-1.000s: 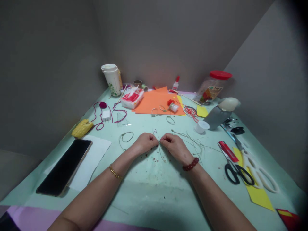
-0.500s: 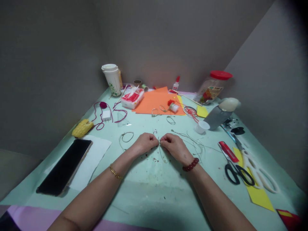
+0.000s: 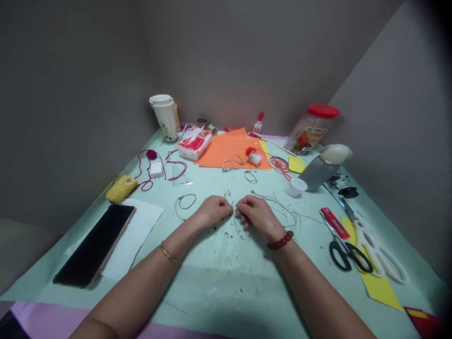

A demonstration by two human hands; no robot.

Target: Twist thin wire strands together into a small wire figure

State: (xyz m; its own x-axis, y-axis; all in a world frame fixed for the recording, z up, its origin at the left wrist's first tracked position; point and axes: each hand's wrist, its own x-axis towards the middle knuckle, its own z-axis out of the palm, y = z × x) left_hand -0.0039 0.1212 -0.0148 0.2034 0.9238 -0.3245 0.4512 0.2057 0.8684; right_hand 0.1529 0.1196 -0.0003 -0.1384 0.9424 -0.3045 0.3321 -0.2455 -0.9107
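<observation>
Near the middle of the green tabletop, my left hand (image 3: 214,209) pinches a thin greenish cord (image 3: 237,226), which hangs in a narrow loop between the hands. Just to the right, my right hand (image 3: 254,213) has thumb and index finger pressed together by the same cord; the exact strand in its fingertips is too small to make out. A small gap separates the two hands. To the left lies a coiled cord loop (image 3: 187,201), and more loose cords (image 3: 287,212) spread out right of my right hand. Tiny dark and reddish bits (image 3: 227,234) lie below the fingers.
A phone (image 3: 97,245) on white paper lies left. Scissors with black handles (image 3: 349,256), a red lighter (image 3: 335,223) and white-handled scissors (image 3: 379,252) are right. Behind are orange sheets (image 3: 221,148), a tissue pack (image 3: 194,145), a cup (image 3: 165,120), a grey bottle (image 3: 317,172) and a jar (image 3: 309,134).
My right hand has shifted slightly right, widening the gap between the fingertips. My left hand has stayed nearly still.
</observation>
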